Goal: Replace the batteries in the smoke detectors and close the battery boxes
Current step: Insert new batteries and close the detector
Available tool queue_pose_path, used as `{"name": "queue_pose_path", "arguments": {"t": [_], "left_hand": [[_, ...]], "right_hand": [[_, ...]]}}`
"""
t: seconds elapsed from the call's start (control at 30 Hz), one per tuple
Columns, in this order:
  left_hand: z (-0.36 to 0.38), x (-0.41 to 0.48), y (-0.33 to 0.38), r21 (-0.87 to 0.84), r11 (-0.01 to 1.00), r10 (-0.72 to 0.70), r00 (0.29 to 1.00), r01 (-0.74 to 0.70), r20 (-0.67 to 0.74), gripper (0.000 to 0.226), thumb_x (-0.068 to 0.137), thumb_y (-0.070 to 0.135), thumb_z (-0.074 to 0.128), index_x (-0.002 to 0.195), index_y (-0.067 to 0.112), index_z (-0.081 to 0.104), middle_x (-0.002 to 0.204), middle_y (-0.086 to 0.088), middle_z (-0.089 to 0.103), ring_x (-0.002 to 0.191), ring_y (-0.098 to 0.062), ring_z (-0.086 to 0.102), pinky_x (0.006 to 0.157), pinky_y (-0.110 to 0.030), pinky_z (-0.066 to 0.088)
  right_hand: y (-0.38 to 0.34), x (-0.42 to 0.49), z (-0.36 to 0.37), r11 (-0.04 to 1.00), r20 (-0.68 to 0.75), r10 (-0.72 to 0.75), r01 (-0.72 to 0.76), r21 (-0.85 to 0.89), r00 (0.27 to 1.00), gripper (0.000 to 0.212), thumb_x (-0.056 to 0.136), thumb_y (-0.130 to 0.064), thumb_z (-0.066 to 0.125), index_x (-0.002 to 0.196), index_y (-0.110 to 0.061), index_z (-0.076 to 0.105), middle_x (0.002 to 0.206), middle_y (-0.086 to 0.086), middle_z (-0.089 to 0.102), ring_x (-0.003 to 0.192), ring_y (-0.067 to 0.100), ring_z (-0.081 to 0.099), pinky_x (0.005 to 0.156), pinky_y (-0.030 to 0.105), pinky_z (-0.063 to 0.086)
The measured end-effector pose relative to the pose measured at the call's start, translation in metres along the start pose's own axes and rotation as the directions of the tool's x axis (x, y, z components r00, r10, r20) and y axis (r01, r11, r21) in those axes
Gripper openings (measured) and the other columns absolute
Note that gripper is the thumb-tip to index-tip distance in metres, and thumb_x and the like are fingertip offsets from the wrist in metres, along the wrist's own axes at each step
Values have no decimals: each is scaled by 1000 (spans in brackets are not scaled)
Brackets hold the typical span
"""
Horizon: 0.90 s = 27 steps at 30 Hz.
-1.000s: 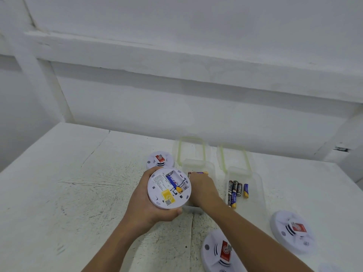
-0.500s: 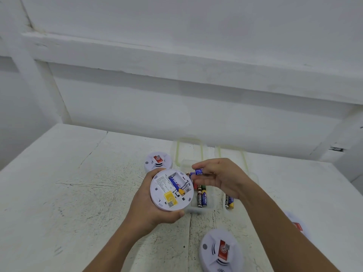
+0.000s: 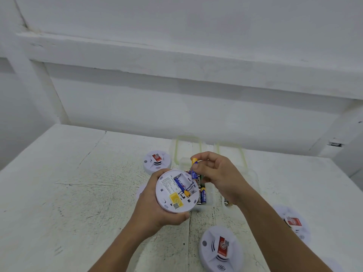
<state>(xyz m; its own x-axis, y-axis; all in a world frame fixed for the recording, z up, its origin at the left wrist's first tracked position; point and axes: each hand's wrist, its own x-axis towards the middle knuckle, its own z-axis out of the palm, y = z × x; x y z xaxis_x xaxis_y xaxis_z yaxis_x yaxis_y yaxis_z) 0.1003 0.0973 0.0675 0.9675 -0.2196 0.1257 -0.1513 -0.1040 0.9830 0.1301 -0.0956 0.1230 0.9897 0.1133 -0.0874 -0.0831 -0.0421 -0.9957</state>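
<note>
Battery [image 3: 194, 168] up in the right hand [image 3: 220, 176], pinched between thumb and fingers [image 3: 198, 169], hanging just above the far edge of the smoke detector [image 3: 176, 191] that the left hand [image 3: 155, 209] gripped around its rim, back side up, above the bench [image 3: 78, 193]. The battery box was open, and one blue-and-yellow cell [image 3: 181, 185] already lay in the left slot, its long axis running diagonally from the far left toward the near right, yellow end nearest the camera. The slot beside it showed bare. The held battery stood nearly upright, yellow end up and blue body down, tilted a touch toward the detector, so its axis sat crosswise to the empty slot. To do this well, I judged, the right hand needed to swing the cell down until it lay parallel with the seated one, check the polarity marks in the slot, seat one end against its contact first, then press the other end flat. The left hand had to keep the detector level and steady. Behind the hands sat a clear tub [image 3: 208, 195] with more batteries [image 3: 202, 195] lying in it. Three other detectors rested face up on the bench: one far [image 3: 156, 160], one near [image 3: 221, 250], one off right [image 3: 292, 222]. No cover for the box was visible.
</note>
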Motion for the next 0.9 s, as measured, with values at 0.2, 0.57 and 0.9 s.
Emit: {"name": "queue_pose_path", "arguments": {"t": [0.2, 0.57, 0.9], "left_hand": [[3, 1, 0, -17, 1000, -1, 1000, 1, 14, 90, 37, 25, 88, 118, 30, 49, 107, 18, 67, 97, -6, 66, 70, -19, 54], [6, 0, 4, -18, 1000, -1, 999, 2, 36, 90, 38, 26, 88, 119, 29, 47, 106, 24, 65, 99, -2, 64, 70, -15, 53], [8, 1, 5, 29, 1000, 3, 999, -5, 40, 94, 40, 24, 91, 123, 28, 47, 107, 20, 65, 100, -4, 64, 70, -15, 53]], "right_hand": [[3, -9, 10, 999, 48, 5, -3, -33, 999, 19, 78, -5, 74, 95, -10, 67, 78, -2, 66, 72, 18, 69, 55, 28, 52], [4, -8, 6, 991, 131, 24, -6, -137, 991, 27, 78, -7, 75, 97, -23, 66, 111, 8, 65, 96, 29, 69, 79, 42, 58], [5, -7, 5, 998, 169, 53, -46, -48, 984, 17, 83, -25, 67, 94, -14, 61, 95, 15, 71, 81, 22, 69, 69, 30, 53]]}}
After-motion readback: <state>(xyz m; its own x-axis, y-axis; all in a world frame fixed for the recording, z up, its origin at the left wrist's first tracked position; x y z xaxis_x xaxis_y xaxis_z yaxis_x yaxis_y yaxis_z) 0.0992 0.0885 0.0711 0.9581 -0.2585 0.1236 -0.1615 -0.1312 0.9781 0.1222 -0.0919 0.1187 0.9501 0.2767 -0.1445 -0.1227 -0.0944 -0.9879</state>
